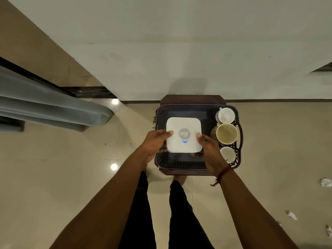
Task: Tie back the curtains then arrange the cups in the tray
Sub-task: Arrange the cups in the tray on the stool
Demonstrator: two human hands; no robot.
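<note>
My left hand [154, 141] and right hand [210, 150] grip a white box [183, 134] by its sides, fingers [168, 133] curled round it, over the tray [179, 165] at the centre of the frame. Three cups [226, 133] line the tray's right edge, just beside my right hand. Swinging the box right could topple them, and a slack grip would drop it.

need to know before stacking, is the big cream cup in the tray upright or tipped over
Upright. The cream cup stands on its base in the tray, its round open mouth facing up at the camera, with the inside bottom showing.
</note>
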